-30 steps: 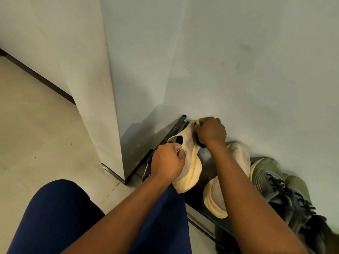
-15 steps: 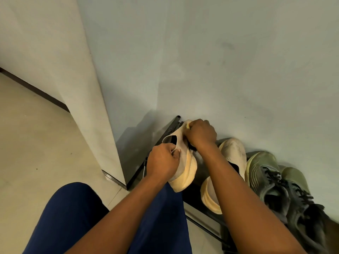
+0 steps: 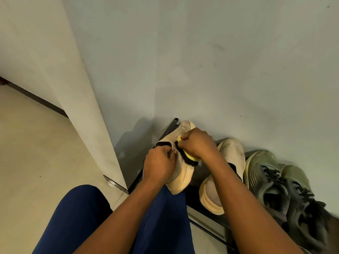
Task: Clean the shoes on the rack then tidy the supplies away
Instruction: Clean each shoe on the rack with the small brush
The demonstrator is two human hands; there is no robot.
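A beige shoe (image 3: 184, 176) with a pale yellow sole is lifted off the black rack (image 3: 169, 128), toe toward the wall. My left hand (image 3: 159, 165) grips it at the heel collar. My right hand (image 3: 197, 143) is curled round a yellow brush (image 3: 189, 157) whose black bristles lie against the shoe's upper. Its twin beige shoe (image 3: 222, 180) stands on the rack just right of my right forearm.
Two olive-green laced sneakers (image 3: 271, 184) stand on the rack at the far right. The grey wall rises right behind the rack; a pale pillar (image 3: 82, 110) closes the left side. My knees in blue trousers (image 3: 77, 213) fill the foreground over a tiled floor.
My right hand has drawn the brush back from the shoe's toe toward its middle, so the yellow brush and bristles now show. The camera has shifted a little.
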